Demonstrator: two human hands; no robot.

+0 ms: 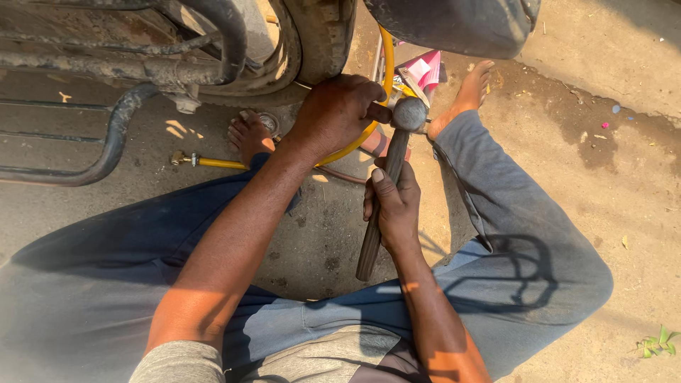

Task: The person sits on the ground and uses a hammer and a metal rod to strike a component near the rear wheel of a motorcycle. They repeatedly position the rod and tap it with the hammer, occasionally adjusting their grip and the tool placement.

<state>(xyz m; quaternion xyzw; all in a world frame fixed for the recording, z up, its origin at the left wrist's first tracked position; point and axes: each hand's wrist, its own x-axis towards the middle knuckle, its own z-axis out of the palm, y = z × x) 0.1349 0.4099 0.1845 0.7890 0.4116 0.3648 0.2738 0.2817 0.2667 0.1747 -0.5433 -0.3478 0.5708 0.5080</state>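
My right hand (392, 204) grips the wooden handle of a hammer (386, 181), whose round grey head (410, 113) points up beside my left hand. My left hand (339, 110) is closed low against a dusty tyre (323, 35), and what its fingers hold is hidden. A yellow hose (213, 163) with a brass fitting runs along the ground and curves up behind my left hand. I sit on the ground in blue jeans with both bare feet (250, 135) forward.
Dark metal bars and pipes of a vehicle frame (120, 128) fill the upper left. A dark bodywork panel (454, 25) hangs at the top. A pink object (424, 69) lies by the wheel. Dusty concrete ground (624, 177) spreads to the right.
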